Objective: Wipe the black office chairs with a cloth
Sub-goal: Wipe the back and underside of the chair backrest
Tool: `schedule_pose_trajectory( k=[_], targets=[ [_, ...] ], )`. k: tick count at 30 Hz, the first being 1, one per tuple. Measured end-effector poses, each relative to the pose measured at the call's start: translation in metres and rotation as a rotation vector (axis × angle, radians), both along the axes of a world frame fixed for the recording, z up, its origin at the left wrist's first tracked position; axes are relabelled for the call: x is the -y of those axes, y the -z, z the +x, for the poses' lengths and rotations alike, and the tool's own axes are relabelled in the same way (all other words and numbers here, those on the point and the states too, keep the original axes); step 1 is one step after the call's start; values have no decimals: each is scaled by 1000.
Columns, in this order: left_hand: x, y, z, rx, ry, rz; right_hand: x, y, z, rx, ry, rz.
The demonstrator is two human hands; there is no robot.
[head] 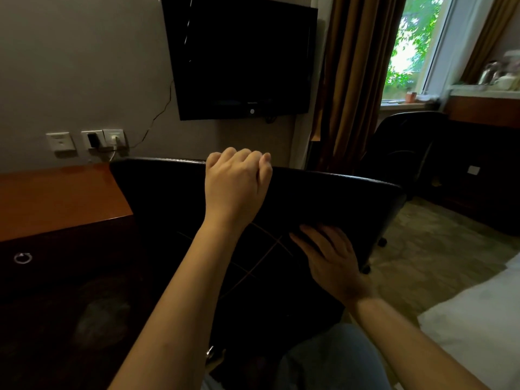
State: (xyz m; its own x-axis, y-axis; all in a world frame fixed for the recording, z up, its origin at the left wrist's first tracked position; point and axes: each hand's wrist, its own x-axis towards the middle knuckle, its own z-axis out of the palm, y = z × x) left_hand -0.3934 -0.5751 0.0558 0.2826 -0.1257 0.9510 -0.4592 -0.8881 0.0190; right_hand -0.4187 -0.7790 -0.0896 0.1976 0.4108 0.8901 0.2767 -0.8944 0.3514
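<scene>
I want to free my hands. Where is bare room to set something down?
The orange desk top, between the wall sockets and the office chair, is bare; so is the white bed. The window ledge with the kettle is crowded.

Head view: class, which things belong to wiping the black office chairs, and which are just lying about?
Job: near office chair, left hand gripping it, right hand flat on it; far office chair. No cloth visible.
Lying about: television, wall sockets, desk, curtain, bed.
</scene>
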Motion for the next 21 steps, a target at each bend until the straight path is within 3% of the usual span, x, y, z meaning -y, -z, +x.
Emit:
schedule_pose_trajectory(
  k=[3,7,10,16,21],
  targets=[
    [1,1,0,5,0,6,6,6,-8,-58,10,29],
    [3,1,2,22,-1,-25,3,-20,-14,16,43,252],
    [4,1,3,19,-5,-24,3,-43,-17,33,61,294],
    [-2,2,2,36,-6,-17,-14,-102,-40,125,-263,437],
    [1,1,1,5,-13,-3,-19,-105,-30,74,-318,288]
  ],
)
